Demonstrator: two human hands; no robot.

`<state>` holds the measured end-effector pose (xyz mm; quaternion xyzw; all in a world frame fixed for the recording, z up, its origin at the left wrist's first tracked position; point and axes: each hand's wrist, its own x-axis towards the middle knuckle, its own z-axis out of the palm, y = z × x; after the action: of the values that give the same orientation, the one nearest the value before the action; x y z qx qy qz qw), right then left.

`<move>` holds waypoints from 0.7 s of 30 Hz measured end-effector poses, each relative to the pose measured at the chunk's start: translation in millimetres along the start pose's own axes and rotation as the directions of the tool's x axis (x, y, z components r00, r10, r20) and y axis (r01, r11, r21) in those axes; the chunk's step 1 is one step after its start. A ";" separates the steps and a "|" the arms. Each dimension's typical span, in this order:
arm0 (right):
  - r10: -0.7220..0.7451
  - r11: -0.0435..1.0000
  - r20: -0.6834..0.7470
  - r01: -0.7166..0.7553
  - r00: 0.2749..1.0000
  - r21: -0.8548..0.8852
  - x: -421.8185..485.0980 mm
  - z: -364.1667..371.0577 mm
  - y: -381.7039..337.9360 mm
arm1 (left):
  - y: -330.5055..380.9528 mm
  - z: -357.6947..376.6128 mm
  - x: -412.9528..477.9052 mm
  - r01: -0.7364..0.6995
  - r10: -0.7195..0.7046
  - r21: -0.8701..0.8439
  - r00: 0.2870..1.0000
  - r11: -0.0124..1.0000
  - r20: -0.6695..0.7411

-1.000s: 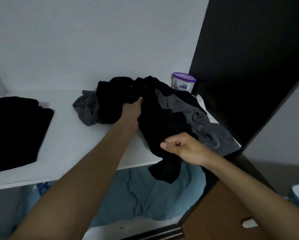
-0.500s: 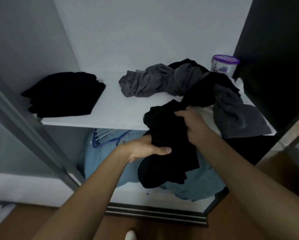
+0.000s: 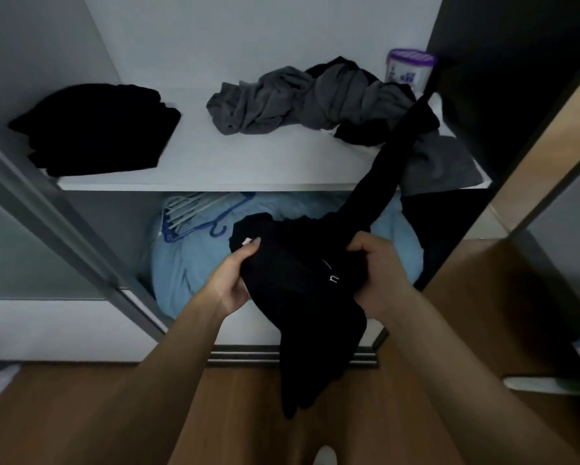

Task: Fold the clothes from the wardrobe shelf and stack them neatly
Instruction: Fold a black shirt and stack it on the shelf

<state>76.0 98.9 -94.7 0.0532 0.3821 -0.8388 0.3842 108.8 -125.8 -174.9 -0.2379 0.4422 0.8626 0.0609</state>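
Left hand (image 3: 230,283) and right hand (image 3: 379,276) both grip black garment (image 3: 302,280) below shelf (image 3: 208,169); one end trails up onto grey clothes pile (image 3: 302,99).

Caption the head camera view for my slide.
Left hand and right hand grip a black garment trailing from the crumpled grey pile; folded black stack at left.

Home, prob. bedroom closet. Built-in wardrobe w/ white shelf (image 3: 248,176), sliding-door track (image 3: 241,356) at bottom, wood floor (image 3: 64,414). Below shelf: plastic hangers (image 3: 194,209) on blue bedding (image 3: 188,270). On shelf: folded black stack (image 3: 97,129), crumpled grey clothes (image 3: 282,99), purple-lid tub (image 3: 409,67) in corner.
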 end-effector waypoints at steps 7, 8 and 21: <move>-0.141 0.990 -0.079 0.141 0.987 -0.008 -37.0 31.3 32.3 | -28.6 -32.8 -37.7 0.012 0.034 0.585 0.997 0.811 -0.068; -0.143 0.990 -0.089 0.142 0.986 -0.021 -39.9 38.0 39.6 | -30.1 -36.3 -46.0 -0.054 0.073 0.566 0.997 0.822 -0.012; -0.177 0.984 -0.306 0.174 0.936 -0.036 -70.6 54.3 144.9 | -64.1 -113.6 -127.8 -0.212 0.121 0.395 0.963 0.894 0.241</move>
<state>235.8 44.7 -116.5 0.1472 0.4442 -0.8495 0.2439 281.9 -163.8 -219.0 -0.0880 0.6262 0.7703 0.0822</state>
